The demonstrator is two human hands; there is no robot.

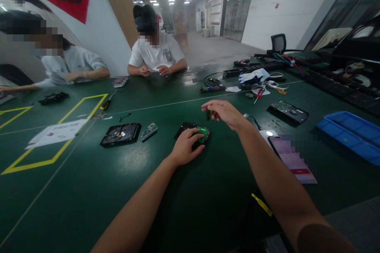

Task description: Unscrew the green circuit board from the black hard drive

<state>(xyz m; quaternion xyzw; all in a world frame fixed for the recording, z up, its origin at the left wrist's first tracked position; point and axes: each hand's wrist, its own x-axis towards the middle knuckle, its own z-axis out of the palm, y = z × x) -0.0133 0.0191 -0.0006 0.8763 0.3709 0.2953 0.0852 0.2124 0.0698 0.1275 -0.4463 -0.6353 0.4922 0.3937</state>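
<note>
A hard drive [204, 130] lies on the green tabletop [219, 205] with its green circuit board facing up. My left hand [187, 146] rests on top of it, fingers spread flat and thumb out at the near side; it covers much of the drive. Above the drive's right end, my right hand [224, 114] is closed around a screwdriver [208, 118]. The screwdriver stands upright, its shaft pointing down at the drive's edge. Whether its tip sits in a screw is too small to tell.
Left of the drive lie a loose circuit board [149, 131] and another drive body [121, 134]. On the right are a phone [292, 160], a hard drive [287, 112] and a blue tray [350, 136]. Gloves [253, 77] and tools lie farther back. Two people sit across the table.
</note>
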